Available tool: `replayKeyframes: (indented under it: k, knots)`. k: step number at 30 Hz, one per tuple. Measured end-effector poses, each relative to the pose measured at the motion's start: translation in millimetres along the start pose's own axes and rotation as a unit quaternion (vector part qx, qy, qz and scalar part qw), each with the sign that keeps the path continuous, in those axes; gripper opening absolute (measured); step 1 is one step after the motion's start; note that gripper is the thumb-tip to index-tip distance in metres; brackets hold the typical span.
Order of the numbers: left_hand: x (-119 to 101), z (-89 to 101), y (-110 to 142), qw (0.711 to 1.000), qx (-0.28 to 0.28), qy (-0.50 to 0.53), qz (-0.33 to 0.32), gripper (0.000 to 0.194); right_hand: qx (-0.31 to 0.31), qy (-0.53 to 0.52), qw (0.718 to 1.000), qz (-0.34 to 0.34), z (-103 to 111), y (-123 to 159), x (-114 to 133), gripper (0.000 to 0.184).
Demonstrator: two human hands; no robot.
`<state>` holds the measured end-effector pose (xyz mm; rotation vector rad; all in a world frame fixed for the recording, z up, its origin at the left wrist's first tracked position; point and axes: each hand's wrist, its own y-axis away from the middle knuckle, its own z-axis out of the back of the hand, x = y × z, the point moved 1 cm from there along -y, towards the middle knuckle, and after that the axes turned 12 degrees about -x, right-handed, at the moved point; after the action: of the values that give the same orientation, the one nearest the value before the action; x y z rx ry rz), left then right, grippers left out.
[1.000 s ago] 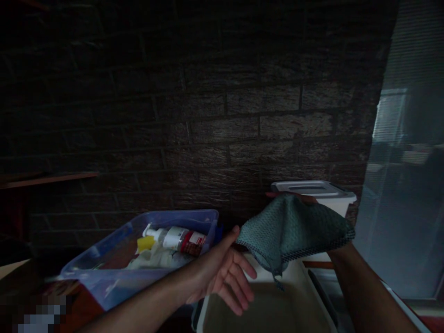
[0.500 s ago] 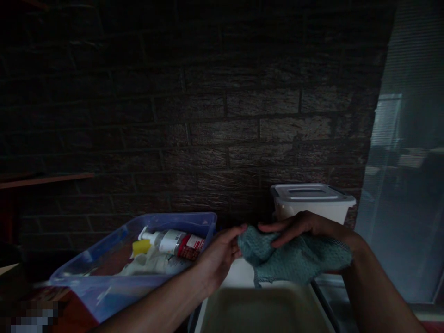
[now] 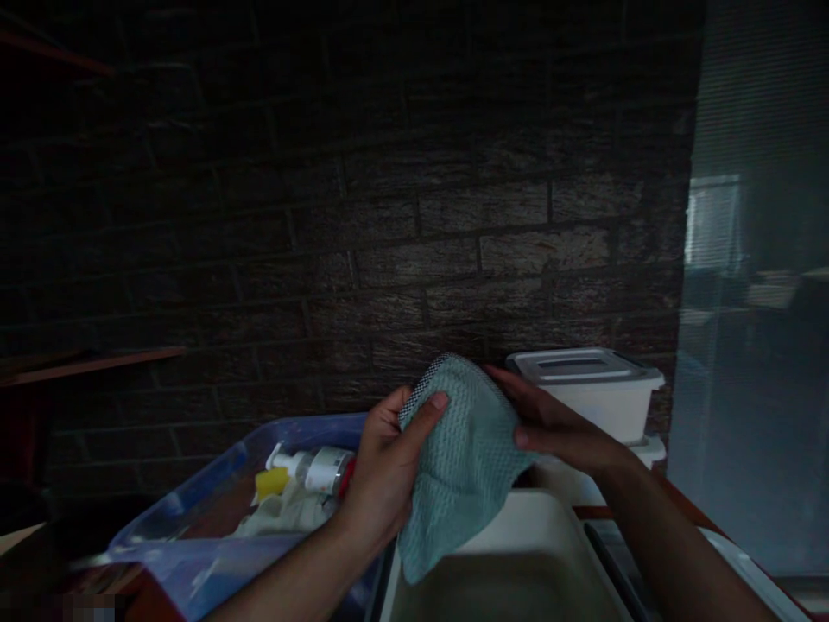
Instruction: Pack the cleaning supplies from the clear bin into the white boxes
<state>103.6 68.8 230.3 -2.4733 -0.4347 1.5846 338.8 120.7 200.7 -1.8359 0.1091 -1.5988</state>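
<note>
A teal knitted cloth (image 3: 457, 462) hangs between both hands above a white tub (image 3: 518, 561). My left hand (image 3: 382, 466) grips its left edge, thumb pressed on the front of the fabric. My right hand (image 3: 550, 423) holds the right edge, fingers laid along the cloth's top. The cloth droops down to a point over the tub's rim. Both forearms reach in from the bottom of the view.
A clear blue bin (image 3: 194, 527) at the left holds bottles, one with a red label (image 3: 317, 466), and a yellow item (image 3: 270, 482). A lidded white container (image 3: 583, 389) stands behind my right hand. A dark brick wall fills the back; a window pane is at the right.
The left hand went from open beside the cloth to gripping its left edge. Both hands raised the cloth and turned it upright between them.
</note>
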Motion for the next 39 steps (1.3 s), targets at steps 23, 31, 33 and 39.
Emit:
replayKeyframes:
  k: [23, 31, 33, 39]
  knots:
    - [-16.5, 42.5, -25.8, 0.979, -0.023, -0.165, -0.114, 0.025, -0.174, 0.040, 0.981, -0.075, 22.3, 8.3, 14.6, 0.025]
    - [-17.3, 45.8, -23.1, 0.928, 0.014, -0.296, -0.228, 0.024, -0.176, 0.078, 0.976, -0.102, 30.5, 13.7, 26.1, 0.031]
    - [-12.4, 43.4, -18.6, 0.931, 0.032, -0.304, -0.200, 0.024, -0.152, 0.113, 0.976, -0.107, 29.9, 15.6, 30.2, 0.031]
    - [3.0, 41.9, -16.9, 0.947, 0.015, -0.282, -0.155, 0.056, -0.081, 0.268, 0.959, -0.049, 26.3, 15.5, 35.2, 0.056]
